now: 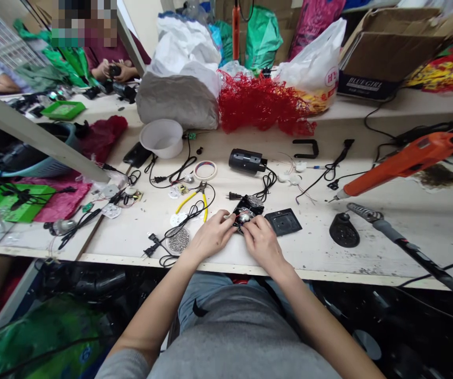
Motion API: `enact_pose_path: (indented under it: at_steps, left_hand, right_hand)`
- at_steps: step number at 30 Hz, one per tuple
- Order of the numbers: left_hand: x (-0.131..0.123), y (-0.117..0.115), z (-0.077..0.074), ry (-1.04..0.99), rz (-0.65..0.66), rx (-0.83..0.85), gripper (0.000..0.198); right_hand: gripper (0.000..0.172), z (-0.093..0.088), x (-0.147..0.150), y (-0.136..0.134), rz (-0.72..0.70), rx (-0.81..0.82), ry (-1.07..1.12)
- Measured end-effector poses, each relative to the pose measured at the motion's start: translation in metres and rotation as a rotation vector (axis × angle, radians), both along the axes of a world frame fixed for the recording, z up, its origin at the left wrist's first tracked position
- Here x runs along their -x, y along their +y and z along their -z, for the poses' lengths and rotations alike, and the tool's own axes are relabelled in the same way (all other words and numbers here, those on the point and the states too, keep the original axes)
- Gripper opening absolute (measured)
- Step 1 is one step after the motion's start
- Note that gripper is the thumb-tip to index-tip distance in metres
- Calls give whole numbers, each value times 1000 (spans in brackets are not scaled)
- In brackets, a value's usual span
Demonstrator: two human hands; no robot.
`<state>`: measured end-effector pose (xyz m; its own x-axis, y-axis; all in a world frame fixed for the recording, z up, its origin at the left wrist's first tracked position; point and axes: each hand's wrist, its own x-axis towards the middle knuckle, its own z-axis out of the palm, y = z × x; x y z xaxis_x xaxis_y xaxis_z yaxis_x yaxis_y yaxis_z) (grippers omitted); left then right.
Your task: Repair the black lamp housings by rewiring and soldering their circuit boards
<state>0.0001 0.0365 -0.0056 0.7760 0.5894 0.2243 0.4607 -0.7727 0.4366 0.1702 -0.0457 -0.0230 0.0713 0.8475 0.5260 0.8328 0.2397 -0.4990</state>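
Observation:
A small open black housing [247, 202] sits on the bench in front of me, with a shiny silvery round part [245, 215] and a thin red wire inside. My left hand [215, 231] grips its left side, fingers bent. From the right, my right hand [261, 239] closes its fingertips on the housing's near edge; whether they also pinch a wire is hidden. A flat black cover plate [283, 222] lies just right of the housing. Left of my left hand are yellow-handled pliers [189, 202], a black cord with plug, and a round dish of small metal screws [178, 240].
An orange electric screwdriver [403, 166] hangs at right, above a soldering iron holder [362, 212] and a black stand [344, 230]. Behind are a black cylindrical device [247, 160], a tape roll [205, 170], a white tub [162, 138] and red netting [263, 102]. A co-worker sits far left.

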Motion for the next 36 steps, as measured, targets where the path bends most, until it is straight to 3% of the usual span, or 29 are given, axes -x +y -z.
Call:
enact_pose_path:
  at_steps: [11,18,29,36]
  left_hand:
    - [-9,-3,7,71,0,-22,42]
    - [-4,5,18,-175,-66,131,29]
    - [-2,1,-7,-319,-168,241,24]
    - [-5,-12,-20,-467,-400,431,21]
  right_hand:
    - [15,6,1,-3,15,-16,97]
    - [10,-3,-5,-15,61,-6,325]
    - [14,-8,11,-14,93,34,641]
    - [14,-19,22,-18,45,-73,496]
